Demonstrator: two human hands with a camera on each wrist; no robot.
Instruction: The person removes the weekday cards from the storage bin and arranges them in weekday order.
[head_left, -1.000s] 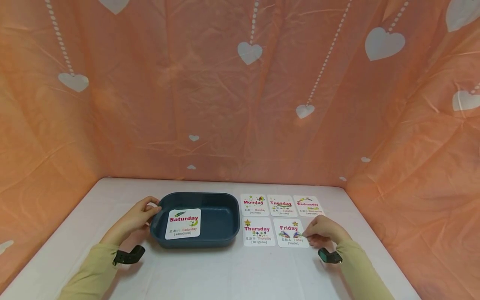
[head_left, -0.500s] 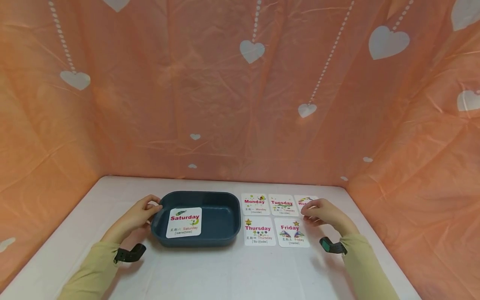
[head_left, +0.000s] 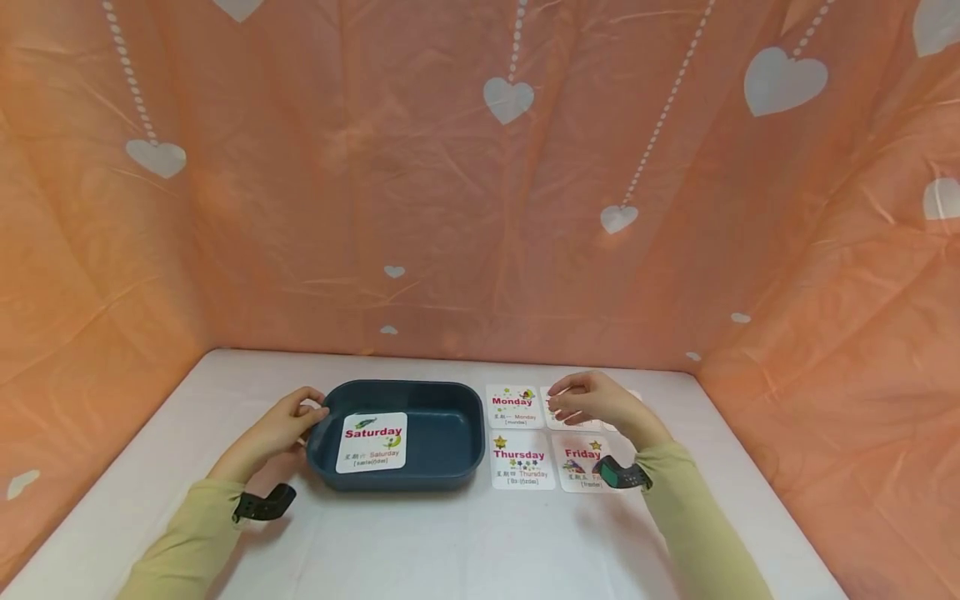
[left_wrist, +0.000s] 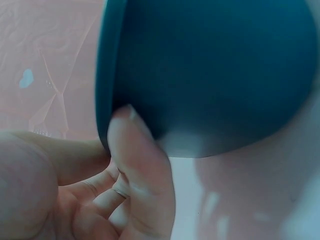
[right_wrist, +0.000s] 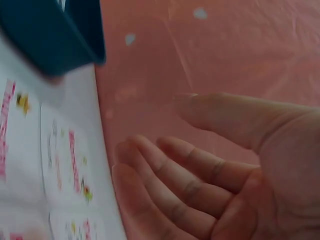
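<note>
My left hand (head_left: 283,427) pinches the left rim of a dark blue rectangular tub (head_left: 442,440); in the left wrist view the thumb (left_wrist: 137,150) lies against its wall. A white "Saturday" card (head_left: 372,443) leans inside the tub, on the left. Over the cards to the right hovers my right hand (head_left: 600,402), holding nothing, its fingers loosely bent in the right wrist view. It covers much of the "Tuesday" card (head_left: 550,398) and the card right of that. The "Monday" card (head_left: 513,407) lies just left of the hand. The wrist camera overlaps the "Friday" card (head_left: 576,467).
A "Thursday" card (head_left: 522,460) lies below "Monday", beside the tub's right end. All stand on a white-covered table (head_left: 420,542). An orange curtain (head_left: 420,208) with white hearts closes off the back and both sides.
My right hand has left the "Friday" card and moved up, then left across the upper row to "Tuesday". The "Friday" card lies flat in its row. My left hand stays on the tub.
</note>
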